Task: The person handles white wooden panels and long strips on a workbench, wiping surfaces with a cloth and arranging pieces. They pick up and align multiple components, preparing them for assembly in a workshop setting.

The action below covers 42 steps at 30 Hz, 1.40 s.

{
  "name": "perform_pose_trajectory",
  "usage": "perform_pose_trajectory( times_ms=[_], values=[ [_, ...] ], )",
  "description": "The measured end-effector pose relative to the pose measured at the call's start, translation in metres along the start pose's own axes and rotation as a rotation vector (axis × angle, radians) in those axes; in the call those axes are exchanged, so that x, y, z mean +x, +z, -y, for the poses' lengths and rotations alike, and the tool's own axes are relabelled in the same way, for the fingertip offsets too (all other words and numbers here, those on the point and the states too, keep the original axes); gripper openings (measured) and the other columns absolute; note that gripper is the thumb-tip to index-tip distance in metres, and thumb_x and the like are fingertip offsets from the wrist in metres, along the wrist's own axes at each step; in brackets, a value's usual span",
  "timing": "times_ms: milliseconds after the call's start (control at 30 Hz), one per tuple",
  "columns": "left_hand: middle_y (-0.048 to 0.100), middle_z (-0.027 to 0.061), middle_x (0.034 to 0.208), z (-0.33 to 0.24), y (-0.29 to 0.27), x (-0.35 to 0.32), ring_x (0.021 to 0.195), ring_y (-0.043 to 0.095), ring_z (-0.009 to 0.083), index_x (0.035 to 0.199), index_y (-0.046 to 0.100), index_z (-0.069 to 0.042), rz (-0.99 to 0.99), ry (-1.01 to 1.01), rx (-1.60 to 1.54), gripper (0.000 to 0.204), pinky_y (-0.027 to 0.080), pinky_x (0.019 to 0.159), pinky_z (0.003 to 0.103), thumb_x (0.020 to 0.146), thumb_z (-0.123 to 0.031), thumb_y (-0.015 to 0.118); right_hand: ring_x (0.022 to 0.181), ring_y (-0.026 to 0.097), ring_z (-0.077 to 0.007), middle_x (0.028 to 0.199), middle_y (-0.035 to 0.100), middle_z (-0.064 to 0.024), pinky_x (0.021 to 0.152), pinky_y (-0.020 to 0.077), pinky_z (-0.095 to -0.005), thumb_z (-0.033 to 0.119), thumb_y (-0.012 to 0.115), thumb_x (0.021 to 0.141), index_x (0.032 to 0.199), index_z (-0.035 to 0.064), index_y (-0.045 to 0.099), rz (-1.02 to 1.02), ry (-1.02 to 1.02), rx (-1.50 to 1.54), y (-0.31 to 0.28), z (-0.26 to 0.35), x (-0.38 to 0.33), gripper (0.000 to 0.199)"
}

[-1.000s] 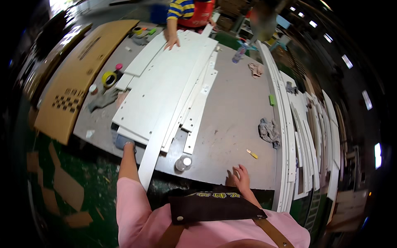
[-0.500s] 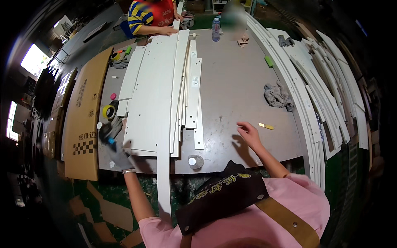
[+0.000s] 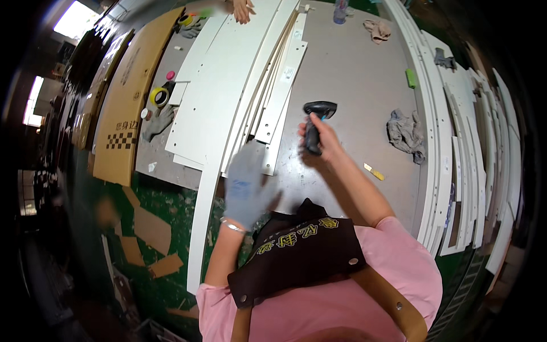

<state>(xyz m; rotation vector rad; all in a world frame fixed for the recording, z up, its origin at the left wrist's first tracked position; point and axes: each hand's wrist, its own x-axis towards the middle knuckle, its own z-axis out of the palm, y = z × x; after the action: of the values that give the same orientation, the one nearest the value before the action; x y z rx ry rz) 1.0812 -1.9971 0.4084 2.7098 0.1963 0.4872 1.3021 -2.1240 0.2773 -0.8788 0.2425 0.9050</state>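
My right hand (image 3: 323,135), bare, is wrapped round the handle of a black barcode scanner (image 3: 320,108), held above the grey table just right of the white boards. My left hand (image 3: 245,185) wears a grey glove and is smeared by motion. Its fingers look stretched out and its thumb stands apart, with nothing seen in it. It hovers over the near end of the stacked white panels (image 3: 219,85) and narrower drilled boards (image 3: 279,97). One of these boards bears a white label (image 3: 288,73). A long white strip (image 3: 204,219) overhangs the table's near edge.
Another person's hand (image 3: 243,10) rests at the panels' far end. Left on the table (image 3: 353,74) lie yellow tape (image 3: 159,97) and a grey glove (image 3: 159,122). A yellow cutter (image 3: 374,172) and grey rag (image 3: 405,134) lie right. Cardboard (image 3: 134,97) stands left; more boards (image 3: 456,154) stand right.
The scanner has passed from my gloved left hand to my right hand. My left hand has moved right, from the table's left side to the boards. The view has shifted too.
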Motion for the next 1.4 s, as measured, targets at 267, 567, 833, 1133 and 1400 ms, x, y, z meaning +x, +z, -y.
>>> perform_pose_trajectory(
  times_ms=[267,567,833,1133,1400],
  values=[
    [0.040,0.0255,0.144,0.089,0.003,-0.179,0.133,0.036,0.0436,0.141,0.044,-0.006,0.115,-0.798,0.364,0.068,0.027,0.111,0.052,0.082,-0.032,0.066,0.069,0.066,-0.0160,0.076,0.066,-0.0034,0.052,0.0553,-0.0296,0.020,0.069,0.088,0.085,0.0093,0.061,-0.154,-0.005,-0.240,-0.125,0.086,0.185,0.013],
    [0.029,0.0230,0.153,0.068,0.007,-0.216,0.140,0.027,0.0416,0.147,0.037,-0.007,0.045,-1.038,0.661,0.080,0.020,0.114,0.054,0.079,-0.032,0.070,0.101,0.061,-0.0238,0.113,0.060,-0.0097,0.071,0.0613,-0.0414,0.028,0.076,0.084,0.107,0.0029,0.059,-0.414,-0.243,-0.142,-0.134,0.141,0.317,0.038],
    [0.033,0.0206,0.151,0.116,0.010,-0.211,0.141,0.027,0.0396,0.146,0.037,-0.005,0.035,-0.988,0.621,0.078,0.018,0.115,0.053,0.081,-0.034,0.067,0.087,0.056,-0.0123,0.098,0.060,-0.0045,0.072,0.0483,-0.0273,0.013,0.073,0.083,0.100,0.0013,0.062,-0.196,-0.523,-0.854,-0.198,0.057,0.266,0.024],
    [0.032,0.0200,0.153,0.174,0.042,-0.168,0.143,0.025,0.0387,0.145,0.037,-0.001,-0.074,-0.748,0.444,0.074,0.015,0.117,0.052,0.085,-0.036,0.062,0.113,0.054,-0.0226,0.119,0.057,-0.0120,0.099,0.0436,-0.0349,-0.004,0.059,0.083,0.120,-0.0020,0.058,-0.386,-0.654,-0.969,-0.172,-0.099,0.021,0.037],
    [0.037,0.0207,0.149,0.235,0.014,-0.089,0.139,0.030,0.0418,0.143,0.041,-0.006,-0.128,-0.546,0.358,0.068,0.018,0.115,0.056,0.084,-0.032,0.062,0.128,0.043,-0.0355,0.139,0.047,-0.0174,0.108,0.0329,-0.0465,0.015,0.059,0.090,0.127,0.0083,0.058,-0.500,-0.856,-1.772,-0.120,-0.153,-0.034,0.038]
  ],
)
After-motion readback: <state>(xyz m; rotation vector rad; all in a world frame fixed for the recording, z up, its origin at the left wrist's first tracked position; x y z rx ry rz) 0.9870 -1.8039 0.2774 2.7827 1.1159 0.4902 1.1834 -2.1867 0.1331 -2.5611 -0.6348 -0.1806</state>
